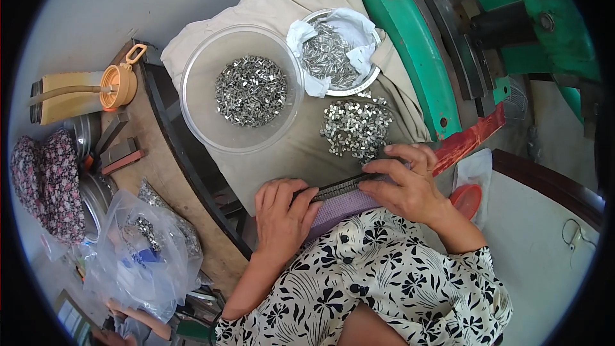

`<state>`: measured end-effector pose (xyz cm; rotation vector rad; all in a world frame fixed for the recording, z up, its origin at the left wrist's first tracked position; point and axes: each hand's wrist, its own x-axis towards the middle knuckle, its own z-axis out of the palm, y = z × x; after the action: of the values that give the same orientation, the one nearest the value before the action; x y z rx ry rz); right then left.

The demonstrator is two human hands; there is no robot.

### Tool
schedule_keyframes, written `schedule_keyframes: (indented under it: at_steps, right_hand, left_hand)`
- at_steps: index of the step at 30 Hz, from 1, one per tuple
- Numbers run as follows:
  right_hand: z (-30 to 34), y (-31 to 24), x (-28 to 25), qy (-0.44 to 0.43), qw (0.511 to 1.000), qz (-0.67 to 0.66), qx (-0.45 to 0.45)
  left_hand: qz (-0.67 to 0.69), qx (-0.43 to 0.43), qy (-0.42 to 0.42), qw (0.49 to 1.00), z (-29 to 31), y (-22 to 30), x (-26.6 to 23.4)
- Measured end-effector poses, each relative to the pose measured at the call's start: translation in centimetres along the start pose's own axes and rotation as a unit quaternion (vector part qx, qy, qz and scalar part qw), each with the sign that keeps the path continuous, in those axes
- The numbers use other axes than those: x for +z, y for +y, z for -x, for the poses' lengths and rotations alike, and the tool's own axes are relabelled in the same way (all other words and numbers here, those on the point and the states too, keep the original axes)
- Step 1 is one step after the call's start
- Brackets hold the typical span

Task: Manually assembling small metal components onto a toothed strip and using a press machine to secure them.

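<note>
A narrow dark slotted strip (336, 188) with a row of small metal bits along it lies across the near edge of the cloth. My left hand (280, 210) grips its left end between thumb and fingers. At its other end is my right hand (408, 182), fingers bent, thumb on the strip and index fingertip at the edge of a loose pile of small shiny metal pieces (356, 127). Whether a piece sits under that fingertip is too small to tell. Purple woven fabric (339, 210) shows below the strip.
Beyond are a clear plastic tub (192, 115) of metal pieces and a metal bowl (373, 77) lined with white material, holding thin pins. A green machine (403, 51) borders the right. A yellow-capped bottle (70, 97), plastic bags (138, 263) and another person's arm (144, 319) are left.
</note>
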<state>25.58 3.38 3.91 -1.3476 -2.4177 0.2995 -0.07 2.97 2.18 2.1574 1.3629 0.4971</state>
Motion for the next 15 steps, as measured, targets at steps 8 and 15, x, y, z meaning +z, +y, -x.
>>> schedule_keyframes:
  at_steps: [8, 15]
  right_hand:
    - [-0.9, -0.2, 0.5, -0.02, 0.999, -0.013, -0.02]
    - [-1.1, 0.8, 1.3, -0.013, 0.998, -0.053, -0.025]
  left_hand:
    - [0.019, 0.014, 0.015, 1.0, -0.2, 0.3, -0.1]
    - [0.05, 0.075, 0.031, 0.995, -2.1, 1.2, 1.7]
